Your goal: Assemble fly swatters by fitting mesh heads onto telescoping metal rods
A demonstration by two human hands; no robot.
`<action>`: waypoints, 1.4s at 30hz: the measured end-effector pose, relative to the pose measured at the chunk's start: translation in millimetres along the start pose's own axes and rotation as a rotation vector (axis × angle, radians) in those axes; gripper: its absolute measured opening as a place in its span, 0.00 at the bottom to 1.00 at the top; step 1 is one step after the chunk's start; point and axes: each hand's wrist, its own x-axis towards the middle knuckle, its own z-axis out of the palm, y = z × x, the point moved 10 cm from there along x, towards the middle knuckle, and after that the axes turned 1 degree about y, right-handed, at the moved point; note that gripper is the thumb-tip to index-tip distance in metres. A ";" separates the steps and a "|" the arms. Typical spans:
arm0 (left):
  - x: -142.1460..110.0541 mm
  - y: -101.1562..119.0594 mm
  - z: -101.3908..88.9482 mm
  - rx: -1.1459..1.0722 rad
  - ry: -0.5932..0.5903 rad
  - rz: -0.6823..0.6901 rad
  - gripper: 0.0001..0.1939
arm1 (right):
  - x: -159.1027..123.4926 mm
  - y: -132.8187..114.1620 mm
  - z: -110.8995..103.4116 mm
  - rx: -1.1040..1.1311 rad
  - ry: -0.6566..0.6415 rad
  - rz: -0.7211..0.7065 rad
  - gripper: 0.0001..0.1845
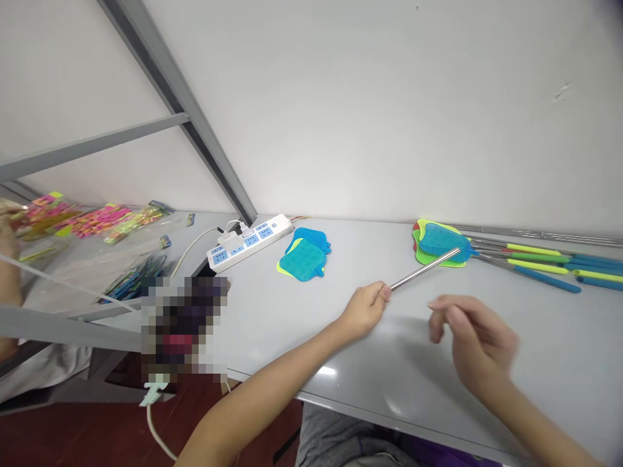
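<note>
My left hand [366,309] is closed around one end of a thin silver metal rod [422,270], which slants up to the right. The rod's far end lies over a blue fly swatter head [440,240] in the view. My right hand [474,344] hovers above the table to the right of the rod, slightly blurred. Its fingers are loosely curled and a little apart, and I see nothing in them. Left of the rod lie loose swatter heads [302,259], blue over yellow, without rods.
Swatters with blue, green and yellow handles [545,267] lie at the right, beside thin metal rods [549,235] along the wall. A white power strip [250,241] sits near a grey frame post [195,123]. Bagged colourful goods [102,220] and another person's arm [8,272] are left.
</note>
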 end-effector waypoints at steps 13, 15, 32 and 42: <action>-0.3 11.4 -11.5 0.066 0.021 0.069 0.17 | 48.7 61.0 30.5 0.257 -0.053 0.309 0.16; -0.3 14.8 -11.9 0.119 0.000 0.093 0.15 | 56.7 61.0 29.9 0.239 -0.057 0.252 0.15; 12.1 12.1 -54.5 0.156 0.179 0.086 0.18 | 57.0 76.1 33.2 0.413 -0.153 0.319 0.16; 14.4 -18.4 -139.4 0.525 0.454 -0.019 0.21 | 55.8 77.8 33.2 0.345 -0.194 0.312 0.13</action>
